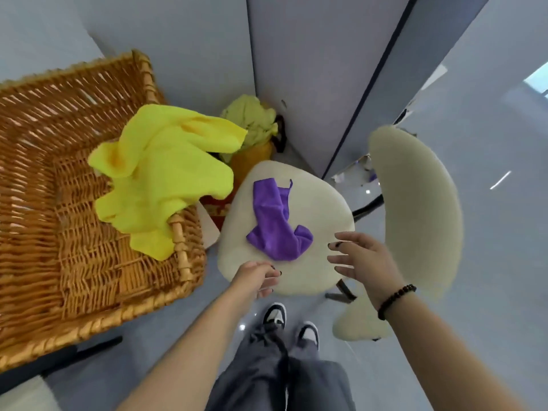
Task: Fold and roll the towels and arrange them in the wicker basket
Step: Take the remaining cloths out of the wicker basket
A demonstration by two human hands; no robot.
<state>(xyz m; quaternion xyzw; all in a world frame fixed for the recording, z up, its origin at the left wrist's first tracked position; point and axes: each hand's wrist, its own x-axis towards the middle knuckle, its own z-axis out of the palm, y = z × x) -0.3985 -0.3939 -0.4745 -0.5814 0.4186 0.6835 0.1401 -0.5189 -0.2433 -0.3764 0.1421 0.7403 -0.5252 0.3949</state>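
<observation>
arms: bare | nails: dark polish | right wrist: dark bead bracelet [396, 301] | grey trousers [281, 369] | black-white sneakers [275, 314]

1. The basket [74, 203] is woven wicker, rough and a bit shiny.
2. The yellow towel [160, 179] is soft matt cloth.
3. The purple towel [275, 226] is fuzzy cloth.
4. The chair seat [314, 209] looks fluffy and cream.
5. The floor [504, 143] is smooth and glossy.
</observation>
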